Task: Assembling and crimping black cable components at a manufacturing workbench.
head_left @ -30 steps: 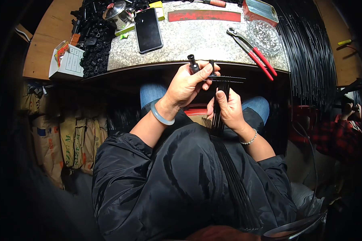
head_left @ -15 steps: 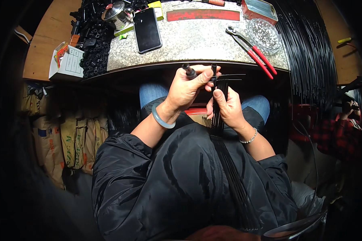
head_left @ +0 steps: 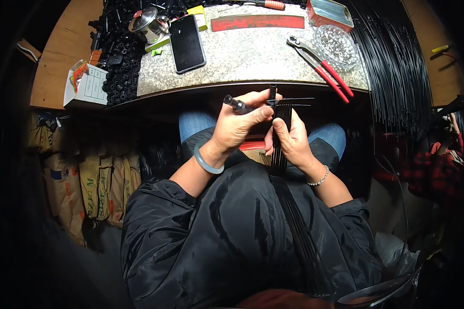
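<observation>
**Black rods held over the lap, below the desk edge**

Just under the front edge of the desk (head_left: pixel 252 56), both hands meet over the lap. The right hand (head_left: pixel 294 141) has its grip closed round a bundle of thin black rods (head_left: pixel 280 149); the long axis of the bundle runs from the lap up toward the desk, and a few rod ends stick out sideways to the right near the top. The left hand (head_left: pixel 237 126) is just beside it, on its left, touching the top of the bundle with the fingertips. Its grip is closed on a small dark tool (head_left: pixel 237 104), which points up and to the left, away from the rods. So the rods lie to the right of the tool.

On the desk lie a black phone (head_left: pixel 186 42), red-handled pliers (head_left: pixel 325 67), a long red strip (head_left: pixel 258 22) and a clear dish (head_left: pixel 336 45). A small white box (head_left: pixel 87 85) with an orange flap stands at the left corner. Many loose black rods (head_left: pixel 397 62) hang at the right. Tan sacks (head_left: pixel 87 190) with dark print stand below on the left.
</observation>
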A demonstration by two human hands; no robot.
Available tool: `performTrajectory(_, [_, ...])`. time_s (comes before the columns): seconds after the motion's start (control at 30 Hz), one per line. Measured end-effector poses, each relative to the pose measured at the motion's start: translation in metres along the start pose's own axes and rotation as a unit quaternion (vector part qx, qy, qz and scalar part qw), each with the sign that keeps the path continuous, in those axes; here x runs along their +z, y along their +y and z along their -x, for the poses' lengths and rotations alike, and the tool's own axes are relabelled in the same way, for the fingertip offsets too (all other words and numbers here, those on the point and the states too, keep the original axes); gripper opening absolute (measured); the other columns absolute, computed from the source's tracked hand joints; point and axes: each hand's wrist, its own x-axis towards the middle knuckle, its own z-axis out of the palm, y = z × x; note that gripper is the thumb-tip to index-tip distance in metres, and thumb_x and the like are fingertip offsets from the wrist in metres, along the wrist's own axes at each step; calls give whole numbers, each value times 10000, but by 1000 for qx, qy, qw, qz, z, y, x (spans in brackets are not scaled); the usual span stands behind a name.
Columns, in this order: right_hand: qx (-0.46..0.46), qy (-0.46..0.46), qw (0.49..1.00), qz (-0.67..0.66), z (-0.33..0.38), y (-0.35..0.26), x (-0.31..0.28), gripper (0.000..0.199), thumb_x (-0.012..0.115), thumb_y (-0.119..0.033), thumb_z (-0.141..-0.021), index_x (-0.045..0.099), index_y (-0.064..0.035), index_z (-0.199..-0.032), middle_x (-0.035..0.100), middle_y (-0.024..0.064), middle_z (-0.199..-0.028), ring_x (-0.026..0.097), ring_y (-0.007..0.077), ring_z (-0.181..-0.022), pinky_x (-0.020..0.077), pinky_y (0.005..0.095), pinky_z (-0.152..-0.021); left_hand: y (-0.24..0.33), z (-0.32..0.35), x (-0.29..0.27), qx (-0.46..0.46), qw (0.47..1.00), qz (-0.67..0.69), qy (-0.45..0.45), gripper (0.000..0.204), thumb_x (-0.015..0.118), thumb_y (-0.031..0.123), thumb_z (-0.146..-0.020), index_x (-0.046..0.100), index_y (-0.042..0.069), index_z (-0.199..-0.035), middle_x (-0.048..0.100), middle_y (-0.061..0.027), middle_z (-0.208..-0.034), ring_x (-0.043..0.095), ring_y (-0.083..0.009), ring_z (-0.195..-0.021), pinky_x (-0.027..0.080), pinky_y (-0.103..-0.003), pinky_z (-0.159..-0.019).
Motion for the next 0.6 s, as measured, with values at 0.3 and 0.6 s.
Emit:
performTrajectory(0.3, [-18,7,999,34,2,4,-2,463,391,-454,-948,430,-8,-1067,567,93,-591,546,118,-456,451,208,-437,-4,-3,2,-9,999,-26,37,316,653,27,-826,595,-9,-1135,650,-122,-1033,559,-88,-719,454,-202,-626])
performTrajectory(0.6, [26,-16,999,39,0,2,-4,514,344,-503,-945,440,-2,-1009,550,107,-553,529,139,-420,441,218,-416,-12,-9,-5,-61,994,91,-21,327,658,87,-837,579,-17,-1137,648,-86,-1001,545,-94,-761,443,-209,-688])
